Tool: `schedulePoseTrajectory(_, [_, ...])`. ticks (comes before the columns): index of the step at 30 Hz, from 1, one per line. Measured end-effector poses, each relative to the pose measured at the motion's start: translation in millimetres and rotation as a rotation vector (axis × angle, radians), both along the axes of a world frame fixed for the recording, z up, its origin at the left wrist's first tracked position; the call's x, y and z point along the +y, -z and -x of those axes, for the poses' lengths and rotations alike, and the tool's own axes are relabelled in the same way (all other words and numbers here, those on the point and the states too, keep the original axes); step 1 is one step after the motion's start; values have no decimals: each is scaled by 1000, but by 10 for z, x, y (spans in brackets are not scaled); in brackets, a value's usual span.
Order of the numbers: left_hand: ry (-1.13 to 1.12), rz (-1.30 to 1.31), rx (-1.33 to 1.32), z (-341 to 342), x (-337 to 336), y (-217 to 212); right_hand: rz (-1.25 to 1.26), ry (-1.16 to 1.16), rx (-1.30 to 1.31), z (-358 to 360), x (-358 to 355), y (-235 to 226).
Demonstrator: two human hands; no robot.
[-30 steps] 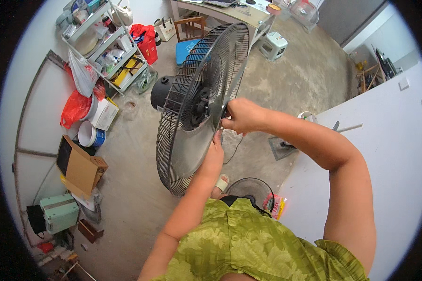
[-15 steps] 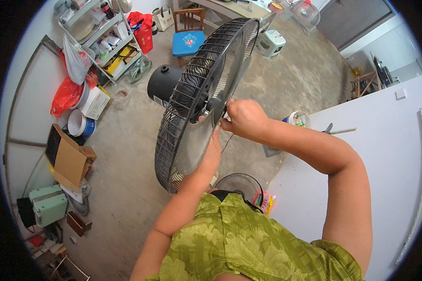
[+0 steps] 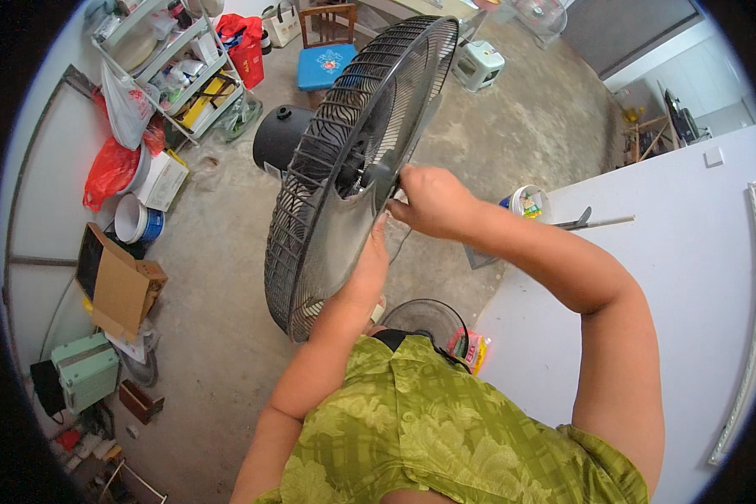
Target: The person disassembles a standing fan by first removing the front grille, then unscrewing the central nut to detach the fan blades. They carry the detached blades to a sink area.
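A large pedestal fan stands before me, its blades facing right and bare of a front cover. Behind them sit the black wire rear grille (image 3: 290, 244) and the black motor housing (image 3: 279, 144). My left hand (image 3: 375, 244) is closed on a translucent grey fan blade (image 3: 342, 252) near the hub; its fingers are partly hidden by the blade. At the centre of the blades, my right hand (image 3: 428, 200) is closed, knuckles up, with thumb and fingers at the hub's front. What it pinches is hidden.
A round mesh grille with a black rim (image 3: 433, 323) is low in front of my body, beside a pink packet (image 3: 470, 349). To the right is a white panel (image 3: 580, 286), with a bucket (image 3: 529, 203) at its edge. A shelf cart (image 3: 185, 63), cardboard box (image 3: 122, 286) and green case (image 3: 86, 371) line the left.
The view has shifted slightly, so the fan and room sit a little further left and up. Both hands stay at the hub, with only a slight shift of the right wrist.
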State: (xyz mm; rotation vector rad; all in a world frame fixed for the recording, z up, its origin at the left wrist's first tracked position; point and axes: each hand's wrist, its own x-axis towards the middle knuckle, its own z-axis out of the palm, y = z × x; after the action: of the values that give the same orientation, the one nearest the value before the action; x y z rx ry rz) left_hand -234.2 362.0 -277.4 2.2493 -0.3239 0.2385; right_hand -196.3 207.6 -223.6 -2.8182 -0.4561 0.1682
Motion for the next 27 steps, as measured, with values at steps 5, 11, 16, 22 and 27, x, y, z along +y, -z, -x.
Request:
schedulePoseTrajectory(5, [3,42,-13,40,-7,-13,-653,298,970,-195,-206,-123])
schedulePoseTrajectory(11, [11,42,15,41,22,-83,-835,277,1199,-355,-263,-134])
schedulePoseTrajectory(16, [-5,6,-45,27,17,-41,-637,237,954,-254,-192,-188])
schedulePoseTrajectory(22, [-12,-44,-21,10,53,-8,-573,252,823,-179,-91,-230])
schedulePoseTrajectory(27, [30,-18,93,8,57,-44,-532,197,735,-186,-92,-195])
